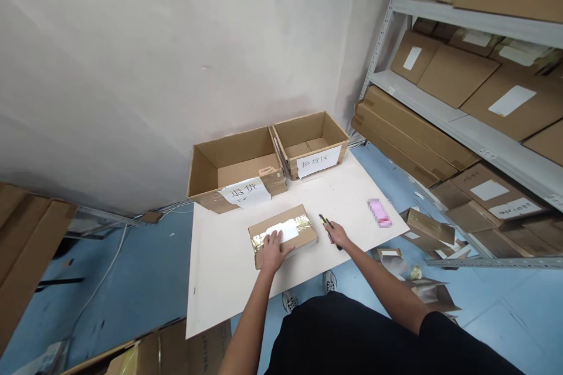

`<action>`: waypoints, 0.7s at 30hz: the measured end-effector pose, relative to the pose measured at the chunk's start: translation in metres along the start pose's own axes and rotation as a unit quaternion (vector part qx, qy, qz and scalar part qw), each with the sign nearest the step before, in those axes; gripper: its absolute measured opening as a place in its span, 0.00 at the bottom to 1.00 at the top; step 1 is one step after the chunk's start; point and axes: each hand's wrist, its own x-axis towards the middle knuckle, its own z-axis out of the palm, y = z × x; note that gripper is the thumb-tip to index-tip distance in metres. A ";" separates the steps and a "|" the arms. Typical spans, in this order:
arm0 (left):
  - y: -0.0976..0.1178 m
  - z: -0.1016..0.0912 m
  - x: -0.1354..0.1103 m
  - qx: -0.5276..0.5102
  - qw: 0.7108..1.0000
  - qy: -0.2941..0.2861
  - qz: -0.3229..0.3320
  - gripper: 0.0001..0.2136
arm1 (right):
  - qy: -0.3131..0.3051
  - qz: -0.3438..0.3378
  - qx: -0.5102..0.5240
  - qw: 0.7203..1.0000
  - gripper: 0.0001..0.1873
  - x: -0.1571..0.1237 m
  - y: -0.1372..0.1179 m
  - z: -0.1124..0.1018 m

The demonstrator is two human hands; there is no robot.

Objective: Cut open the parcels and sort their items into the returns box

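A closed cardboard box (303,235) with shiny tape and a white label (287,231) lies on the white table (220,299). My left hand (272,253) rests on its top near the front edge, fingers stretched over the cardboard and touching the label's edge. To the right of the box, my right hand (336,234) is closed around a black and yellow utility knife (324,221). The knife's front end points away from me and stands apart from the box; whether the blade is out is too small to tell.
Two open cardboard bins, a larger one (206,192) and a smaller one (290,167), stand at the table's back with handwritten paper signs. A blurred pink item (379,212) lies at the right. Metal shelving (440,96) holds boxes; opened cartons (433,296) lie on the floor.
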 end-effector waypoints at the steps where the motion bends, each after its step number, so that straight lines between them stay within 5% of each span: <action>1: -0.006 -0.008 0.007 -0.004 1.000 0.012 0.001 0.36 | 0.028 0.001 -0.011 1.000 0.20 -0.003 0.000 0.013; 5: -0.035 -0.040 0.034 0.021 0.999 0.025 -0.028 0.31 | 0.096 -0.010 -0.111 0.989 0.24 -0.004 -0.009 0.065; 8: -0.046 -0.049 0.041 0.040 0.997 0.000 -0.073 0.32 | 0.100 0.005 -0.140 0.985 0.29 0.014 -0.032 0.077; 12: -0.035 -0.034 0.021 0.033 0.993 -0.008 -0.114 0.33 | 0.134 0.020 -0.186 0.973 0.30 0.060 -0.083 0.055; 16: -0.016 -0.008 -0.009 -0.012 1.000 -0.021 -0.003 0.28 | 0.144 0.018 -0.219 0.965 0.29 0.097 -0.121 0.014; 21: -0.019 -0.019 0.008 0.034 0.996 -0.016 0.076 0.37 | 0.171 0.009 -0.154 0.973 0.30 0.078 -0.091 -0.010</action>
